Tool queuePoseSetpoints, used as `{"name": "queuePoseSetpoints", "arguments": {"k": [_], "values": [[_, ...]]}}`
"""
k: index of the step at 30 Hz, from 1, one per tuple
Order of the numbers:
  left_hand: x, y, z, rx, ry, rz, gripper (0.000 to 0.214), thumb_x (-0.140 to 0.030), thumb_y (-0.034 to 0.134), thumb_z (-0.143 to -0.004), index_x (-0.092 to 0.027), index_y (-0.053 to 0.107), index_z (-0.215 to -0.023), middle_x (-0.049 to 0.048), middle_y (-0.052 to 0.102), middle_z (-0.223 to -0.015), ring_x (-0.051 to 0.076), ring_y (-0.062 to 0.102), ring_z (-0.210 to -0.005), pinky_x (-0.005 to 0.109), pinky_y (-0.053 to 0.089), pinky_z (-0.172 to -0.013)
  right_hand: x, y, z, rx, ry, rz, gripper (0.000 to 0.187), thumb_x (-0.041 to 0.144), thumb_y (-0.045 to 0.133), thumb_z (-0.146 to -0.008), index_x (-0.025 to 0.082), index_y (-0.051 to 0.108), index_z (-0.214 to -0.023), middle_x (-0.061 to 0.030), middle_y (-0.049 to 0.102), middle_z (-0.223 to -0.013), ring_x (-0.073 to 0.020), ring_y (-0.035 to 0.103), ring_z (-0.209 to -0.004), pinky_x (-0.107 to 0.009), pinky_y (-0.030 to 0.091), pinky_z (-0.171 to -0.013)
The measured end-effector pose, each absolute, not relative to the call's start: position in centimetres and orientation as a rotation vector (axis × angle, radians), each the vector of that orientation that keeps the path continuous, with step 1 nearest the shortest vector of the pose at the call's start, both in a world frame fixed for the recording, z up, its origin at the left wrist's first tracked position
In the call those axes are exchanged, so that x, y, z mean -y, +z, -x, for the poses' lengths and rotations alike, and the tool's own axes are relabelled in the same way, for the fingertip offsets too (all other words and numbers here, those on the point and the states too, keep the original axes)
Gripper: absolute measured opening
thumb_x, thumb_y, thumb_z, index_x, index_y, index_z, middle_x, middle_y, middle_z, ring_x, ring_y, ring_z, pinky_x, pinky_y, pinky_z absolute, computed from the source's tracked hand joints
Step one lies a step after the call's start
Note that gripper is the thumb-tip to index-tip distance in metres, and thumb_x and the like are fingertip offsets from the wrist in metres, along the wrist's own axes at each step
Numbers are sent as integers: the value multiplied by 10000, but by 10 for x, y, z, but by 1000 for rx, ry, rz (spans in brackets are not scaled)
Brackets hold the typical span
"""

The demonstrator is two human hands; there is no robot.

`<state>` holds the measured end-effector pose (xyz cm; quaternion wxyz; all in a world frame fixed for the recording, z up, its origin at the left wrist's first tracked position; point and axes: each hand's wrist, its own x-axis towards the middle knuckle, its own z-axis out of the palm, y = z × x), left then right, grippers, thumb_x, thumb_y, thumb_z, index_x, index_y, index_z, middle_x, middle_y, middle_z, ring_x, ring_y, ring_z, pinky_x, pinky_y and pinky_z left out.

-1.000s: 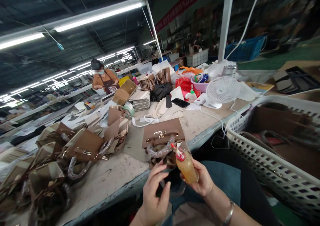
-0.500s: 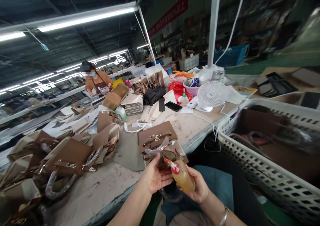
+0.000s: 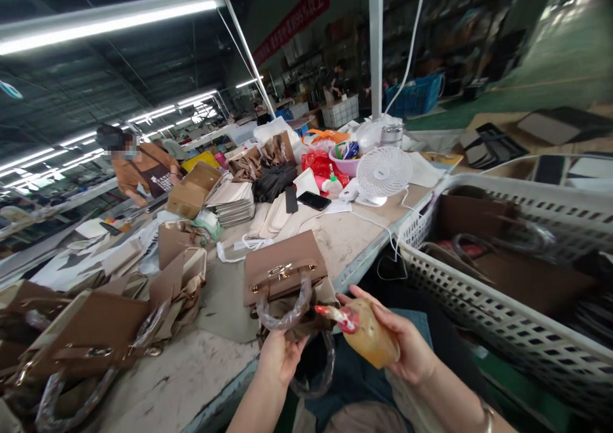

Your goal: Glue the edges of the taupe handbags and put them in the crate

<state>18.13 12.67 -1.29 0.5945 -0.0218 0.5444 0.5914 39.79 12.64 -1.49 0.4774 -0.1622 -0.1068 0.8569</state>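
My right hand is wrapped round a small squeeze bottle of amber liquid with a red nozzle, its tip pointing left toward a brown handbag. The handbag lies at the near edge of the worktable, with gold hardware on its flap and plastic-wrapped handles. My left hand grips the bag's front edge just below one wrapped handle.
Several more brown handbags are piled on the table's left. A white desk fan, a phone, stacked pieces and a pink bowl sit further back. A white lattice crate stands at right. Another person works at the far table.
My left hand has gone from free in front of the bottle to gripping the handbag's edge. The bottle has tipped more level toward the bag, and my view has swung right.
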Motion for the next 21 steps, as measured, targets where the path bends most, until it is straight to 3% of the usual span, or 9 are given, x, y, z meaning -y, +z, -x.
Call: {"name": "queuePoseSetpoints", "arguments": {"k": [4, 8, 16, 18, 21], "values": [[-119, -13, -190, -1207, 1400, 2, 215, 35, 472, -847, -105, 608, -937, 107, 744, -808, 215, 726, -751, 330, 610, -678, -146, -14, -377, 324, 2172, 377, 567, 233, 771, -712, 179, 594, -1248, -86, 674, -1184, -224, 660, -1014, -360, 474, -921], [-114, -12, -188, -1116, 1390, -8, 290, 27, 454, -859, -139, 632, -1016, 70, 748, -808, 204, 723, -790, 338, 600, -739, -154, -21, -352, 304, 2272, 342, 586, 226, 772, -698, 136, 586, -1246, -96, 713, -1074, -219, 685, -934, -356, 491, -880], [-114, -10, -172, -725, 1184, -117, 353, -255, 440, -934, -99, 624, -1191, 169, 732, -999, 308, 657, -1047, 506, 458, -984, -153, -32, -364, 335, 2452, 267, 419, 242, 706, -732, 80, 643, -1113, -115, 730, -945, -220, 700, -822, -343, 528, -780], [-120, -7, -177, -739, 1186, -88, 334, -275, 463, -930, -114, 645, -1159, 144, 741, -989, 285, 676, -1007, 486, 447, -1005, -156, -34, -367, 339, 2483, 254, 402, 261, 699, -736, 72, 649, -1087, -122, 730, -928, -223, 701, -816, -349, 531, -783], [-129, -3, -190, -863, 1241, 21, 230, -165, 521, -897, -126, 692, -1044, 87, 760, -883, 229, 711, -894, 399, 461, -1007, -158, -35, -368, 343, 2479, 261, 378, 277, 701, -734, 81, 663, -1055, -121, 732, -923, -218, 703, -806, -342, 532, -782]]}}
